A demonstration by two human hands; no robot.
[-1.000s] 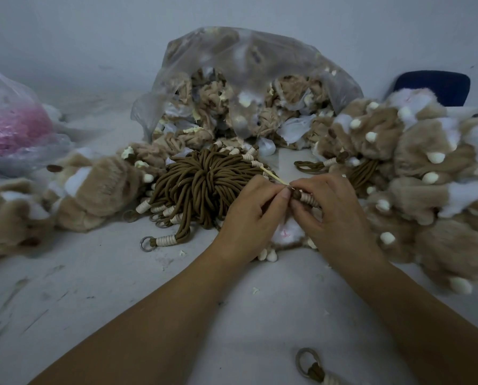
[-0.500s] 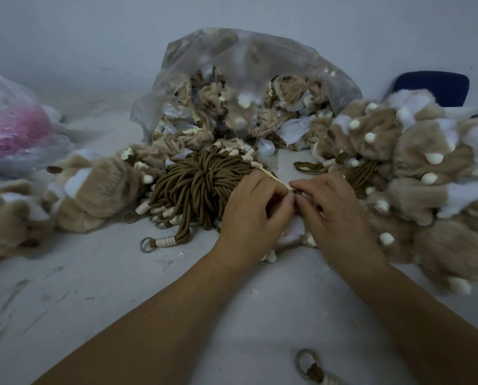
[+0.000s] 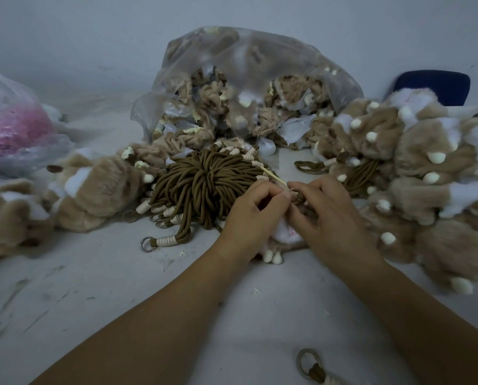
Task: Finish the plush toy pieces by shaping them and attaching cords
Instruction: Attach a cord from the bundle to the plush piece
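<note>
Left hand pinches the thin stick; right hand, over the plush piece, grips the brown cord, its white wrapping now hidden.

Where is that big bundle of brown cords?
In the head view, the bundle of brown cords lies mid-table, just left of the left hand, in front of the clear plastic bag.

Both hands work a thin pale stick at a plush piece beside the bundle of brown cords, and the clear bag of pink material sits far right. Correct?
No: the head view shows the clear bag of pink material far left, not right. Otherwise yes: left hand and right hand work the thin pale stick at the plush piece beside the bundle of brown cords.
</note>
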